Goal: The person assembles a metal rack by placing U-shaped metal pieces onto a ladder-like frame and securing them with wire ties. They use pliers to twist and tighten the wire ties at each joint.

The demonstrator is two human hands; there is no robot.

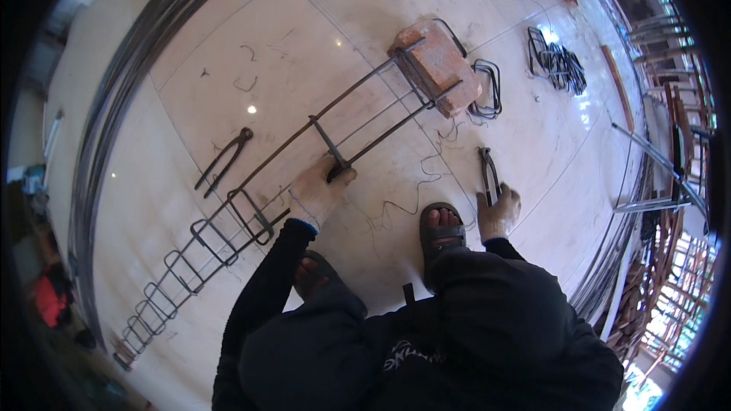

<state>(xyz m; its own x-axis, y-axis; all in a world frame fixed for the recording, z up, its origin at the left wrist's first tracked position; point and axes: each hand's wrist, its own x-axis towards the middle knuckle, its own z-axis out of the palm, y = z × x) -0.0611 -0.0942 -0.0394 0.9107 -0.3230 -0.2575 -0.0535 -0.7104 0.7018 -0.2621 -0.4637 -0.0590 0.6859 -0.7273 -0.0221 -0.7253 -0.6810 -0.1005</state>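
Note:
A long rebar cage (352, 92) runs diagonally from the brick down to the lower left, its square stirrups spaced along thin rods. My left hand (314, 192), in a pale work glove, is closed at a corner of one stirrup (326, 137) where it meets the near rod. Off to the right, my gloved right hand (500, 215) grips the handles of dark end-cutting pincers (486, 161), their jaws pointing away from me. Another pair of pincers (244, 135) lies on the floor beyond the cage.
A reddish brick (440, 68) props the cage's far end. Loose stirrups (487, 91) lie beside it, with a bigger pile (562, 67) farther right. Long bars (114, 99) curve along the left. Bits of tie wire (396, 205) are scattered near my sandalled feet (443, 232).

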